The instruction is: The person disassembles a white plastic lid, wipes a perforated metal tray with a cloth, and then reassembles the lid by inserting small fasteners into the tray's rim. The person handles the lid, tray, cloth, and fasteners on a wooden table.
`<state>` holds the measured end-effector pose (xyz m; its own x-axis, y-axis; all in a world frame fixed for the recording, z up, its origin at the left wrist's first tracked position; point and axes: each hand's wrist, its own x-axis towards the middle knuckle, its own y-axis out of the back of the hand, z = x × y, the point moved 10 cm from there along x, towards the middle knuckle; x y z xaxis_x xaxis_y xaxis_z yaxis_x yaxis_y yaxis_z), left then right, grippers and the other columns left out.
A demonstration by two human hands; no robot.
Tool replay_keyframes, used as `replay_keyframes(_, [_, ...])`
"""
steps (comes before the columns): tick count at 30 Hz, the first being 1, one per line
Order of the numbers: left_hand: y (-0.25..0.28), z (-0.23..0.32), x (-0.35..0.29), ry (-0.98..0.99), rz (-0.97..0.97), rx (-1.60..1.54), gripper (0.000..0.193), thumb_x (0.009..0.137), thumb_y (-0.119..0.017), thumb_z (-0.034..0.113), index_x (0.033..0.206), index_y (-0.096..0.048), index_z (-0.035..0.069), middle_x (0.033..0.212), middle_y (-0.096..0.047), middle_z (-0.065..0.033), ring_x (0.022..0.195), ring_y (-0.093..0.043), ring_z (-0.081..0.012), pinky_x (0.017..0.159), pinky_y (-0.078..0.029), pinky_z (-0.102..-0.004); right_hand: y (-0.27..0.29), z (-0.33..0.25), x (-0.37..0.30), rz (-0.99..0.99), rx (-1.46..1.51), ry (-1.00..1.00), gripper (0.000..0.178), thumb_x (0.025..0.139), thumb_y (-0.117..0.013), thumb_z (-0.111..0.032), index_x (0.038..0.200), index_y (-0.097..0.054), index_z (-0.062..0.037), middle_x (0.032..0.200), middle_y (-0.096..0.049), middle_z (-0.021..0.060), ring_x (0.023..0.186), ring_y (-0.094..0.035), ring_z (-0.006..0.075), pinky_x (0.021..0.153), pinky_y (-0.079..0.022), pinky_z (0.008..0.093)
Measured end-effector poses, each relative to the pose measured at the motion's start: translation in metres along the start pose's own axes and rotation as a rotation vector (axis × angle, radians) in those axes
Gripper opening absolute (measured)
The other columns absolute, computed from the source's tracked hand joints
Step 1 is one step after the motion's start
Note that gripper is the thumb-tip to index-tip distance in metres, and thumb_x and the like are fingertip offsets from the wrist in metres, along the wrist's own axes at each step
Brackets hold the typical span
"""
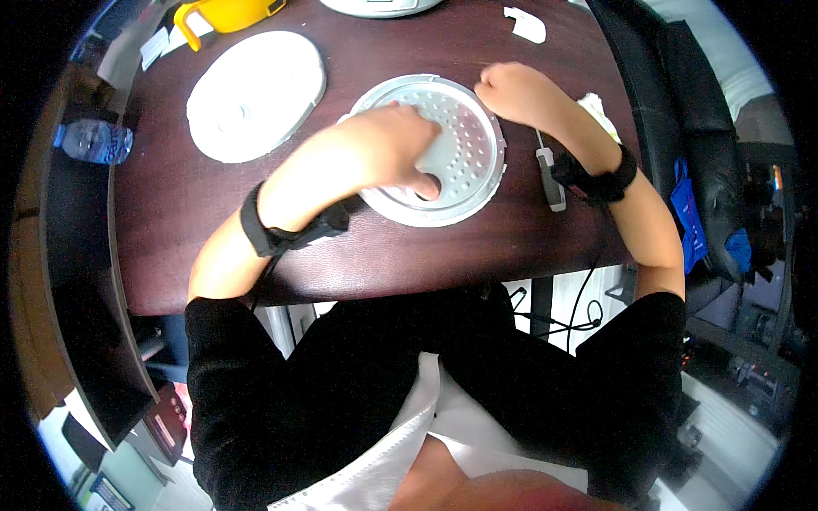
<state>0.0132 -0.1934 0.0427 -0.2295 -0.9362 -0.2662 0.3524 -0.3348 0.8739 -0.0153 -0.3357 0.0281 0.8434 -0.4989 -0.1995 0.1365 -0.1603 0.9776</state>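
your left hand (379, 145) spread wide, thumb apart from fingers, over round, pale grey disc (470, 153); thumb by dark round hole. disc face glossy, dotted in rows, rim notched. disc flat on dark, reddish-brown, sheen-surfaced table (358, 268), in front of you. your right hand (518, 92) curled, blurred, just beside disc's far right rim; cannot tell if holding anything. grey-handled screwdriver (552, 180) near right wrist. smooth white oval lid (256, 95) left of disc.

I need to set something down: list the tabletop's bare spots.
The dark-red tabletop is bare just nearside of the round white lid, and between the round grey dotted disc and your black-clothed lap. Crowded: right of the disc, with the right hand and grey-handled screwdriver.
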Motion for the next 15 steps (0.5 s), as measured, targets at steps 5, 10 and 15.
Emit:
replay_keyframes(5, [0.047,-0.041,0.015,-0.012,0.371,0.085,0.041,0.079,-0.069,0.025,0.11,-0.063,-0.002,0.094,-0.065,-0.0233,0.09,-0.065,-0.035,0.082,-0.051,-0.0395,-0.008,0.032,-0.065,-0.029,0.204,-0.024,0.027,0.086,-0.047,-0.02,0.076,-0.061,0.0008,0.073,-0.059,0.0225,0.063,-0.057,0.0389,0.067,-0.048,0.0438])
replay_keyframes(10, [0.051,-0.042,0.042,-0.089,0.352,0.094,0.041,0.083,-0.065,0.019,0.117,-0.059,-0.004,0.106,-0.063,-0.024,0.095,-0.064,-0.0347,0.082,-0.05,-0.0393,0.002,0.093,-0.095,-0.004,0.328,-0.331,0.027,0.088,-0.046,-0.023,0.079,-0.059,-0.0009,0.062,-0.056,0.0125,0.047,-0.054,0.0216,0.041,-0.045,0.0333])
replay_keyframes(15, [0.033,-0.042,0.063,-0.106,0.256,0.219,0.035,0.085,-0.061,0.018,0.116,-0.06,0.001,0.098,-0.064,-0.0219,0.087,-0.062,-0.0373,0.078,-0.049,-0.0405,-0.001,0.118,-0.101,0.054,0.453,-0.317,0.029,0.087,-0.048,-0.027,0.082,-0.059,-0.0006,0.064,-0.06,0.014,0.044,-0.056,0.0237,0.037,-0.045,0.0347])
